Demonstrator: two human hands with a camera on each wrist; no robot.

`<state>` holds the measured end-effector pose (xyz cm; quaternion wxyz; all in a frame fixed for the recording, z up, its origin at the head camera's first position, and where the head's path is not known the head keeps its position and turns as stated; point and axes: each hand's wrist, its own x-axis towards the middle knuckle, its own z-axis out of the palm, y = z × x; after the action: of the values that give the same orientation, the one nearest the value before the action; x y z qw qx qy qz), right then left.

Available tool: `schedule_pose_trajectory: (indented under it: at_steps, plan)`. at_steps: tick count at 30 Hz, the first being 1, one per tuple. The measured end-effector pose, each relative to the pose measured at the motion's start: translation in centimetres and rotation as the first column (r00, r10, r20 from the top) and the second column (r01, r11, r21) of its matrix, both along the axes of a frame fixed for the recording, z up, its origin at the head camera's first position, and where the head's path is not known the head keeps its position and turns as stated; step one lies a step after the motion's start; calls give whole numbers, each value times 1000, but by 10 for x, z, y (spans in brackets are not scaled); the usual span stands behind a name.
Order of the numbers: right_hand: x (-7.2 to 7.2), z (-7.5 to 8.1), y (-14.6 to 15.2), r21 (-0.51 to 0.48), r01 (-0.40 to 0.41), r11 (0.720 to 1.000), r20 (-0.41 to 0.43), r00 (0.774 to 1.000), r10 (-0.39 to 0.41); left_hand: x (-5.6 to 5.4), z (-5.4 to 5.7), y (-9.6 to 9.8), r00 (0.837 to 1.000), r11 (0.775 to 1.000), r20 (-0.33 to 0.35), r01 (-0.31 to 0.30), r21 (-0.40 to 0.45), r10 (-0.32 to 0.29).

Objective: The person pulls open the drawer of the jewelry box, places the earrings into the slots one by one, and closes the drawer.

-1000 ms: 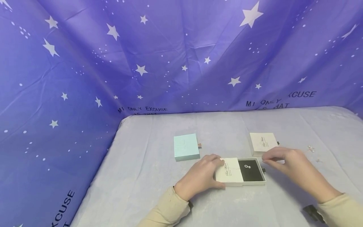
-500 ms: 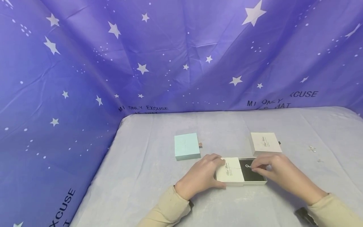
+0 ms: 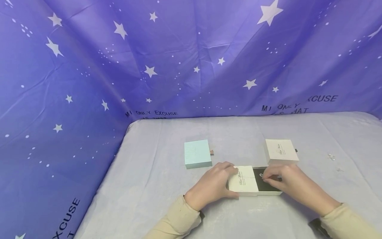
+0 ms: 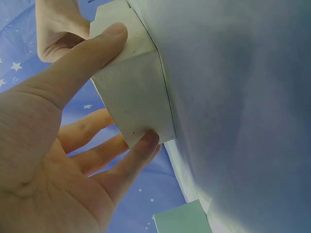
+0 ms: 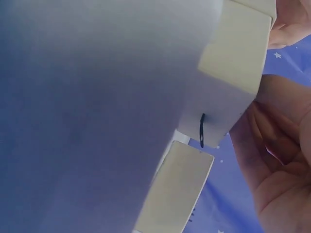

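A cream slide-out jewelry box [image 3: 245,181] lies on the table, its drawer [image 3: 270,193] pulled out to the right. My left hand [image 3: 214,182] grips the sleeve end, thumb on the near side and fingers on the far side; the left wrist view shows them around the box [image 4: 131,92]. Over the drawer's black pad [image 3: 265,186], my right hand [image 3: 287,181] pinches at a small silver loop-shaped piece of jewelry [image 3: 261,175], mostly hidden by the fingertips. A black pull tab [image 5: 202,131] hangs from the drawer front in the right wrist view.
A mint-green box [image 3: 197,153] with a brown tab stands behind to the left. Another cream box [image 3: 281,150] is close behind the right hand. Small pieces of jewelry [image 3: 331,157] lie at the right on the pale cloth [image 3: 149,199]. A purple star curtain [image 3: 179,49] hangs behind.
My right hand has moved left from beside the drawer's right end to over the black pad, its fingertips now at the silver jewelry. The left hand keeps its grip on the sleeve.
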<state>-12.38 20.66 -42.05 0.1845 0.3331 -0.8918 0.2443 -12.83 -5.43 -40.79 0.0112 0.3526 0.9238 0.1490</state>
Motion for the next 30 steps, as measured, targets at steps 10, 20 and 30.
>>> schedule_pose_trajectory:
  at_steps: [10, 20, 30]
  plan:
    - [4, 3, -1, 34, -40, 999, 106, 994, 36, 0, 1, 0, 1000, 1000, 11, -2, -2, 2]
    - [5, 0, -1, 41, -78, 996, 118, 990, 72, -1, 0, -2, 1000, 1000, -1, -1, 8, 1]
    - [7, 1, 2, 52, -119, 991, 145, 983, 111, 0, -1, -1, 1000, 1000, -5, 6, 8, -6]
